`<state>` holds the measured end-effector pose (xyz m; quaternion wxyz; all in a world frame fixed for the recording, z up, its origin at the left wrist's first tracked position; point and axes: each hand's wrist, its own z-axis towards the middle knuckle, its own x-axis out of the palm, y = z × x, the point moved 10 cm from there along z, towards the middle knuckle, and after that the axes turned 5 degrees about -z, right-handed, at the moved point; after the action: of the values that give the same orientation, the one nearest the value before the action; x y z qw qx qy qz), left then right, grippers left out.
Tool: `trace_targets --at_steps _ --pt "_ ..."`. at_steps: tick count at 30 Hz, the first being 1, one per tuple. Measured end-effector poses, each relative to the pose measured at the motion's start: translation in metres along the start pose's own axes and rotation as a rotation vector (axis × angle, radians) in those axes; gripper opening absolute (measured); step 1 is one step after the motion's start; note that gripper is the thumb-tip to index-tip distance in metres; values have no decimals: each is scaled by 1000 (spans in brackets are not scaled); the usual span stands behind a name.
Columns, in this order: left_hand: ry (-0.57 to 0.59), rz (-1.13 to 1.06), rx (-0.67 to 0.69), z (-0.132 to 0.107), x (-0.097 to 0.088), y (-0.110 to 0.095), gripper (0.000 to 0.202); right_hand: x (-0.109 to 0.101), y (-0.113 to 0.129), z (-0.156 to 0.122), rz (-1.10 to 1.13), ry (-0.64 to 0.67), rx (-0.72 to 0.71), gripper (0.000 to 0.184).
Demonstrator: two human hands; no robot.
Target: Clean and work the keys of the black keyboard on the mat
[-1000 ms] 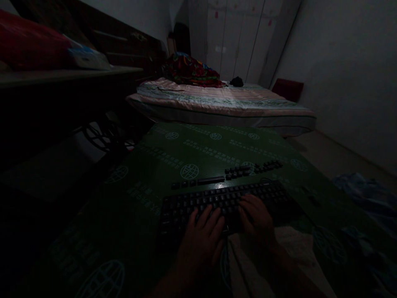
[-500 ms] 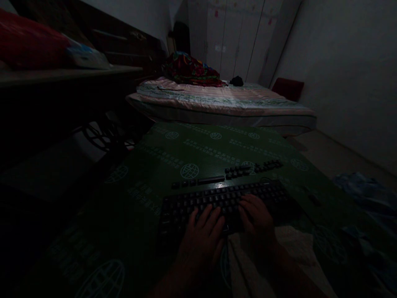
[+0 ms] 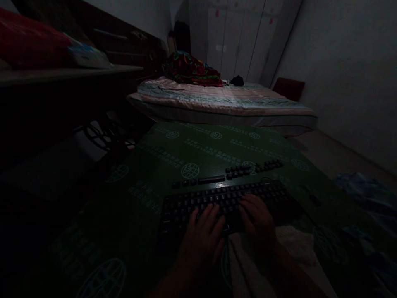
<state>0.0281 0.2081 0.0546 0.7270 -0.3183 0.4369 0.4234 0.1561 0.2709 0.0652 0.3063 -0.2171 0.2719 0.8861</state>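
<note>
Black kbd (image 3: 229, 203) flat on green tabletop (image 3: 149, 165), both hands over it. L hand (image 3: 201, 235): fingers fanned fairly wide, tips on or just above keys L of kbd's middle, nothing visible in grip. R hand (image 3: 258, 217): narrower, fingers bent and close tog., tips over keys R of kbd's middle; undersides hidden, v. dark, can't tell if pinching sth. or just resting. Loose keycaps (image 3: 235, 175) plus long bar cap (image 3: 211, 179) in broken line beyond kbd's far edge, apart from it. Pale cloth (image 3: 296, 244) on near side of kbd, partly under R forearm; touching kbd or not, can't tell. Small dark item (image 3: 315, 200) R of kbd, ID unclear.

Risks (judgement only):
- Scattered caps: likeliest from a knuckle sweep past kbd's far edge, or from shoving kbd fwd into the line.
- Kbd skid or twist: from uneven push, one hand harder than the other.
- Dropped small part, if any in R fingertips: from loose pinch, poor light.
- Misread legends: from gloom; lettering unreadable here.
- Snag on cloth: from R forearm dragging it against kbd's near edge.
- Stray key presses: from L fingers spread across several rows.
</note>
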Motion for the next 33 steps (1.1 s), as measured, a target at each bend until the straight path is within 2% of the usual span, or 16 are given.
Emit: trace_targets --at_steps 7,17,33 --pt "-8 -19 -49 -2 2 4 35 2 -3 -1 -3 19 -1 17" --pt "5 -9 -33 -1 2 4 35 -1 4 1 -25 0 -53 15" --pt "21 3 -42 0 3 4 40 -2 5 3 -30 2 -37 16"
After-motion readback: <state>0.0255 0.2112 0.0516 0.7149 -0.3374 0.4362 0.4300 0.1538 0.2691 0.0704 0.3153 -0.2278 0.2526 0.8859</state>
